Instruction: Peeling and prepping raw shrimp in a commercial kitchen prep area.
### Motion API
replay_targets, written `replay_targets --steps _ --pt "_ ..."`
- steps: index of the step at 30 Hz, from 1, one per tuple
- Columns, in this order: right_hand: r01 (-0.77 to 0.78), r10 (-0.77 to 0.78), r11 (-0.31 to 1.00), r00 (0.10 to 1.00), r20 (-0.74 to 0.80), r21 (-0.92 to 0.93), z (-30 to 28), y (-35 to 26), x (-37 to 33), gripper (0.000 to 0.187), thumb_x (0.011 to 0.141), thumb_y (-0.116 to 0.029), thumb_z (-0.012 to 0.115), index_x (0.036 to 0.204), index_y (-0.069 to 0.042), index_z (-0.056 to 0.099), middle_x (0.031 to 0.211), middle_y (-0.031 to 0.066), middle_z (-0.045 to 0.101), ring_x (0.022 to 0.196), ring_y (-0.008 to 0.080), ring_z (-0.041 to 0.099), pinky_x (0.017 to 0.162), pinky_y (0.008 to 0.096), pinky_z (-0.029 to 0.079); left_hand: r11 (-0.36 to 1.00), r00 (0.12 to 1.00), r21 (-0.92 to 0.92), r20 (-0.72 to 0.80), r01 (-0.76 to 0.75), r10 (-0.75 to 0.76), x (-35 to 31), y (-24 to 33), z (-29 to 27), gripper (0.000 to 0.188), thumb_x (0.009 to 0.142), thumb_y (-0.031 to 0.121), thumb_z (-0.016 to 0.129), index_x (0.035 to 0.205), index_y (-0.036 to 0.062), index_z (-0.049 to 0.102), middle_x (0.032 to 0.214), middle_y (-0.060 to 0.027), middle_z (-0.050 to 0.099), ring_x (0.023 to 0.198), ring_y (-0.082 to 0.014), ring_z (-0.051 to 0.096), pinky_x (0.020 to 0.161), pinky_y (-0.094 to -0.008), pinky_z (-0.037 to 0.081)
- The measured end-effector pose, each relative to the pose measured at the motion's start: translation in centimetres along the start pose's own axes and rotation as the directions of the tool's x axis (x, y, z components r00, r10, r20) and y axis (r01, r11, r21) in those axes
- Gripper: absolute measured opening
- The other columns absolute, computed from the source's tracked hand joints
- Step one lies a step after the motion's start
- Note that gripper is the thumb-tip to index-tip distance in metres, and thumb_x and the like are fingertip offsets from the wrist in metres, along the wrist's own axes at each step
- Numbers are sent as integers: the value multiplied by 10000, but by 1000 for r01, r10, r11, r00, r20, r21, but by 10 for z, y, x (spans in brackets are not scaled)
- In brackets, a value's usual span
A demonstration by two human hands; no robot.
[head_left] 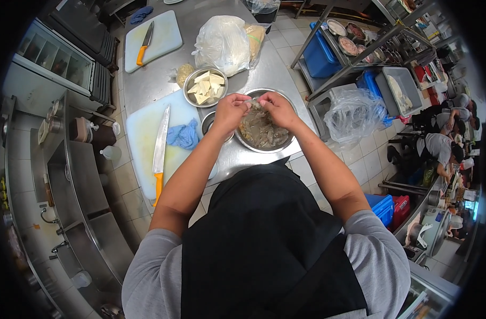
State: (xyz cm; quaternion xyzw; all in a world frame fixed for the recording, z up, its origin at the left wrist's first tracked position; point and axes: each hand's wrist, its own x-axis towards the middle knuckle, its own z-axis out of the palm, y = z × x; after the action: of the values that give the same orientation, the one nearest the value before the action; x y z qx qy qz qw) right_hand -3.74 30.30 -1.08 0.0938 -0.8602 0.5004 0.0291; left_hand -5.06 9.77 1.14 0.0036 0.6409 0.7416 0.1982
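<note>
Both my hands meet above the far side of a metal bowl (293, 139) holding greyish raw shrimp (264, 133) in murky liquid. A small shrimp (255, 101) is pinched between the fingertips of my left hand (231, 112) and my right hand (279, 109). My left forearm partly covers a smaller metal bowl (207, 123), whose contents are mostly hidden. Just beyond my left hand stands a metal bowl of pale, cut tofu-like wedges (207, 88).
To the left, a white cutting board (142, 127) bears a yellow-handled knife (160, 143) and a crumpled blue cloth (183, 135). Farther off are another board (163, 40) with a knife (146, 42) and a white plastic bag (220, 45). Shelving (354, 64) stands right; people work at far right.
</note>
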Motion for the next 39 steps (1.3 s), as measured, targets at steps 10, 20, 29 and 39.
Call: replay_targets --steps 10,20,29,39 --pt "-201 139 959 948 285 199 7 -36 -3 247 1051 -195 520 919 -22 636 835 36 634 779 149 590 759 308 486 984 996 -163 56 77 -69 -5 4 -24 199 942 9 625 1137 -10 660 906 -33 679 781 -96 606 728 -243 507" --pt "154 28 731 967 254 -665 -15 -17 -12 158 895 -180 650 964 -61 729 924 164 680 938 330 663 871 444 522 842 997 539 -79 28 18 -33 13 -75 184 897 56 650 1061 6 717 914 -96 723 790 -155 663 728 -277 523" --pt "53 26 749 994 110 -661 38 -20 17 261 783 -209 753 1035 -141 762 1042 109 671 1124 311 593 960 451 455 565 961 815 -39 -128 274 -40 5 -44 185 860 62 645 1017 24 735 849 -165 739 795 -333 719 731 -396 557" --pt "62 -67 803 998 14 -593 17 -34 1 144 770 -180 763 855 -107 672 911 84 654 971 311 611 870 451 443 974 981 124 -42 191 -187 -26 0 1 219 961 184 681 1050 -15 700 899 -102 731 755 -188 699 683 -306 556"
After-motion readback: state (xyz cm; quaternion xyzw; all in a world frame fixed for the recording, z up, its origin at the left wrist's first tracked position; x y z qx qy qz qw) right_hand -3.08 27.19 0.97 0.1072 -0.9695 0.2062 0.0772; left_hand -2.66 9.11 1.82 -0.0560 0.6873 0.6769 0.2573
